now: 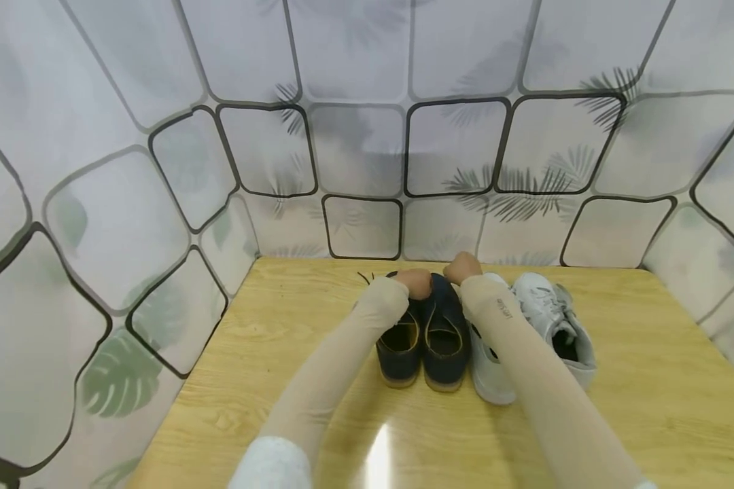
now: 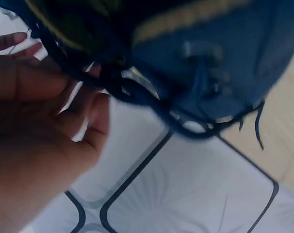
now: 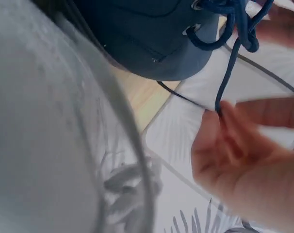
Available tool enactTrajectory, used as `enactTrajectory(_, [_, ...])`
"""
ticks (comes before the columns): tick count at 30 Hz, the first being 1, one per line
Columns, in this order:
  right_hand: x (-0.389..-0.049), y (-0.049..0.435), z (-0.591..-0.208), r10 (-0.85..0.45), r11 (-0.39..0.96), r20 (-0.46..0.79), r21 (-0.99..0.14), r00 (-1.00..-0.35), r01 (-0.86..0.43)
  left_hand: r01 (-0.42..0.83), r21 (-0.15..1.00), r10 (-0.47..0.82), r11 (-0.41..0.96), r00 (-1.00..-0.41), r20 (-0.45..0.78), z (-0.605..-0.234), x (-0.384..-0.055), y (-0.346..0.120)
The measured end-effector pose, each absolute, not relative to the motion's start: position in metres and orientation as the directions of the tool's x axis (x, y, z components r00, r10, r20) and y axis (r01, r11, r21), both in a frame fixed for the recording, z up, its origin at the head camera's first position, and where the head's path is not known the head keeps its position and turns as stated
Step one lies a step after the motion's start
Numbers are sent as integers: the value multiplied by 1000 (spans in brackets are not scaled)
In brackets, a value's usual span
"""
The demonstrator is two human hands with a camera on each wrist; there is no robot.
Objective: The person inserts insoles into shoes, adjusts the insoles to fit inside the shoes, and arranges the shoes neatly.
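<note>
Two navy lace-up shoes stand side by side, a left one (image 1: 399, 363) and a right one (image 1: 444, 360), heels toward me. My right hand (image 1: 463, 267) is just beyond the right shoe's toe. In the right wrist view its thumb and finger pinch a blue shoelace (image 3: 227, 80) that is drawn taut from the knot by the eyelets. My left hand (image 1: 414, 282), curled over the front of the navy shoes, has thumb and fingertips at the twisted blue lace (image 2: 142, 94) in the left wrist view. My forearm hides part of the left shoe.
A pair of white sneakers stands right of the navy shoes, one (image 1: 492, 380) partly under my right forearm, the other (image 1: 541, 305) farther right. Everything rests on a wood-grain table (image 1: 269, 326). Patterned cloth (image 1: 361, 156) rises behind and at both sides.
</note>
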State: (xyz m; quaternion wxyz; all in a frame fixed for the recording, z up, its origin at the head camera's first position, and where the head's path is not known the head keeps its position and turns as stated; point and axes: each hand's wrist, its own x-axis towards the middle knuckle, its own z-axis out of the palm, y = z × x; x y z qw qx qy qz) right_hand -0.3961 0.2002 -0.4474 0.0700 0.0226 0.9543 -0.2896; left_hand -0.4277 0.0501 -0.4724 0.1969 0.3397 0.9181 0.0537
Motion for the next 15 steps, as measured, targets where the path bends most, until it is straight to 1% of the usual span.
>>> enactTrajectory(1, [-408,209,-460,-59,834,-136,-551,-989,26,587,252,638,770,-697,-326,-462,-420,49])
enactTrajectory(2, [-413,212,-464,-107,836,-173,-549,-979,5,585,269,644,765,-701,-306,-452,-410,47])
enactTrajectory(3, [-413,213,-463,-143,837,-217,-548,-966,-1,531,337,623,778,-724,-296,-435,-395,43])
enactTrajectory(4, [-410,212,-458,-184,837,-250,-548,-951,-18,477,352,579,805,-760,-294,-419,-379,41])
enactTrajectory(5, [-407,211,-452,-203,843,-288,-538,-936,-17,464,365,568,807,-779,-265,-409,-367,38])
enactTrajectory(6, [-391,204,-432,-210,853,-334,-523,-919,-5,455,380,559,805,-797,-229,-401,-356,34])
enactTrajectory(8, [-357,190,-396,-222,849,-342,-528,-913,-8,438,387,520,811,-843,-136,-392,-339,27])
enactTrajectory(9, [-344,187,-385,-242,837,-305,-546,-921,-39,433,388,497,813,-864,-77,-391,-332,24])
enactTrajectory(11, [-320,185,-368,-279,813,-186,-569,-942,-128,424,379,446,823,-895,34,-391,-319,19])
enactTrajectory(13, [-300,186,-361,-276,801,-68,-568,-959,-191,421,338,401,842,-907,131,-394,-308,16])
enactTrajectory(15, [-280,187,-359,-254,817,59,-522,-965,-247,418,273,374,867,-906,197,-398,-295,13])
